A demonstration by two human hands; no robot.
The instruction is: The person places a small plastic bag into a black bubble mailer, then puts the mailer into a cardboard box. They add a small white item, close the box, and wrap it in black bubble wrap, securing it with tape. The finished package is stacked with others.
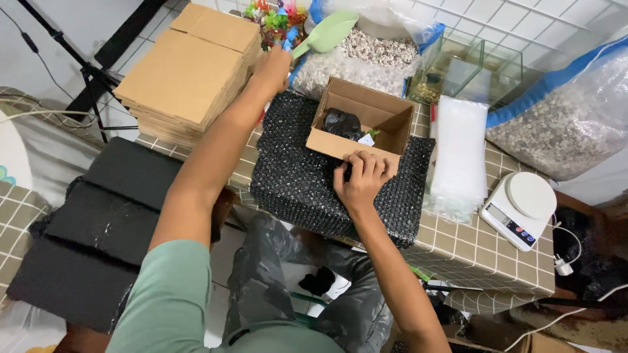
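Note:
An open cardboard box [386, 117] sits on a stack of black bubble wrap [294, 176]. Inside it lies a black wrapped bundle [341, 122] with a bit of green and white beside it. My right hand [361, 180] rests on the box's near wall, fingers curled over its front flap. My left hand [273, 67] is stretched far forward to the pile of colourful plastic ornaments [275, 19]; whether its fingers hold anything I cannot tell. A green plastic scoop [324, 34] lies in a sack of pale gravel [366, 59] just right of that hand.
Flat cardboard boxes [190, 72] are stacked at the left. A small glass tank [464, 65], a stack of clear bags [458, 150], a white kitchen scale [520, 209] and a second gravel sack [569, 124] stand at the right. Black foam sheets [104, 222] lie lower left.

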